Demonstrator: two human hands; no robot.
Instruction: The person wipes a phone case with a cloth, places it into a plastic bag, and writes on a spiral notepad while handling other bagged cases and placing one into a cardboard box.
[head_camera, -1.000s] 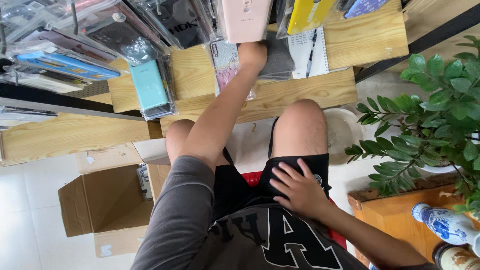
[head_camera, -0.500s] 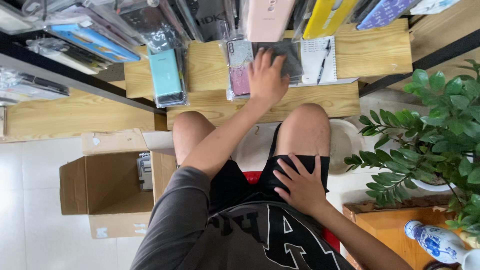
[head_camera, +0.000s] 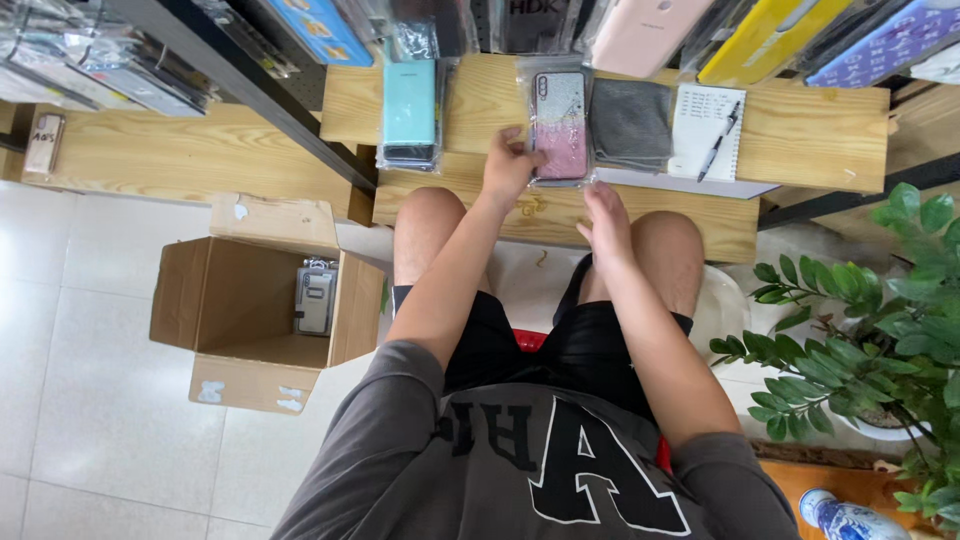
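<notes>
A pink glittery phone case in a clear packet (head_camera: 560, 120) lies on the low wooden shelf (head_camera: 810, 130) in front of my knees. My left hand (head_camera: 508, 165) pinches the packet's left lower edge. My right hand (head_camera: 604, 215) hovers just below the packet's right corner, over the shelf's front step, fingers stretched out and holding nothing. A grey case (head_camera: 630, 122) lies right beside the pink one.
A teal phone case packet (head_camera: 410, 110) lies left on the shelf, a notepad with a pen (head_camera: 706, 130) to the right. An open cardboard box (head_camera: 250, 300) with one packet inside stands on the tiled floor at left. A leafy potted plant (head_camera: 880, 320) is at right. Packaged cases hang above.
My left hand came down from the hanging cases and set the pink packet on the shelf. My right hand left my thigh and reached forward to the shelf. The view tilted down.
</notes>
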